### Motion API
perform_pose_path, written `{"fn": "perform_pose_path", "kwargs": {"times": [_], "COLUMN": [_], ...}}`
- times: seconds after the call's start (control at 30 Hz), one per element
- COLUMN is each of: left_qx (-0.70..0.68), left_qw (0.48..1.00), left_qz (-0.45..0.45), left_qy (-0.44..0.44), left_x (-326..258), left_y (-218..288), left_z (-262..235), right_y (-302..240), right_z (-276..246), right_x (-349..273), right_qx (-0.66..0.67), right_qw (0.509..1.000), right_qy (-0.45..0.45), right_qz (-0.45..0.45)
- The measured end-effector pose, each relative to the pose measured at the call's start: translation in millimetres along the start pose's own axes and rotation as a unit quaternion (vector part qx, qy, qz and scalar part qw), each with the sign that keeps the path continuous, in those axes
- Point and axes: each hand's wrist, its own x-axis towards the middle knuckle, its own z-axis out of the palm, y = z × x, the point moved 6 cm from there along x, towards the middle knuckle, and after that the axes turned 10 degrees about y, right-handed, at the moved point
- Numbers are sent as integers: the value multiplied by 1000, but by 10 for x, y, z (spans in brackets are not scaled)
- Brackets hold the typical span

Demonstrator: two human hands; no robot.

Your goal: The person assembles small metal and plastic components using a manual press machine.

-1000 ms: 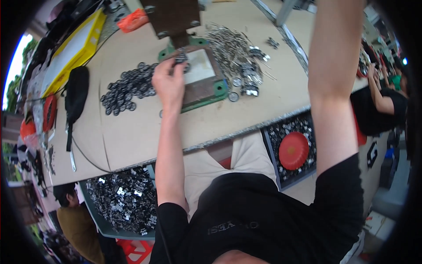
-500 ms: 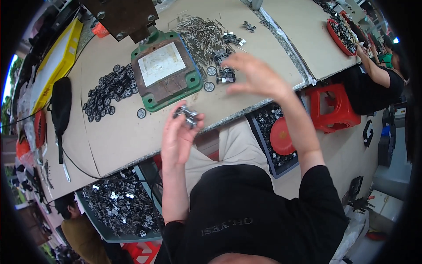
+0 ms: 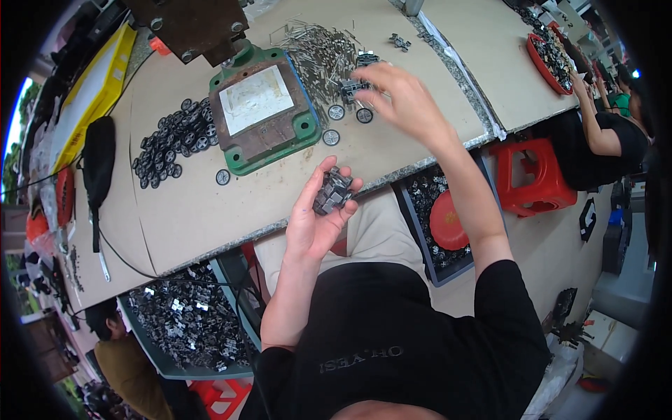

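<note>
My left hand (image 3: 318, 217) is closed around a small cluster of dark grey and black plastic chassis parts (image 3: 334, 192), just off the table's near edge. My right hand (image 3: 404, 105) reaches over the table with thumb and forefinger apart. Its fingertips are at a small black chassis part (image 3: 352, 89); whether they touch it I cannot tell. Another black chassis part (image 3: 367, 58) lies just beyond. Close by are three loose wheels, including a black-rimmed wheel (image 3: 364, 115) below my right hand. Thin metal pins (image 3: 318, 52) lie in a heap to its left.
A green press base (image 3: 241, 164) with a white-topped plate stands mid-table under a brown press head (image 3: 192, 28). Left of it is a pile of black wheels (image 3: 175, 143). Bins of parts (image 3: 126, 308) flank my legs. A red stool (image 3: 535, 178) and co-workers are at right.
My left hand has moved right and now holds a bigger cluster of parts. The chassis part near the loose wheels is gone from the table. My right hand has shifted slightly up and left.
</note>
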Motion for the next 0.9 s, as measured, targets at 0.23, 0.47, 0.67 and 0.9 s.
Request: {"fn": "perform_pose_path", "kwargs": {"times": [0.23,0.47,0.67,0.9], "left_qx": [79,74,-10,-205], "left_qw": [984,980,992,944], "left_qz": [156,171,112,252], "left_qy": [35,66,50,-51], "left_x": [-451,-528,-662,-1341], "left_y": [309,297,150,806], "left_z": [64,-36,-187,-238], "right_y": [598,-286,-1239,-1142], "right_z": [319,29,351,135], "right_x": [88,-242,-593,-585], "right_qx": [-26,267,246,205], "right_qw": [990,952,961,975], "right_qy": [-10,65,-123,-69], "right_qz": [141,135,-11,46]}}
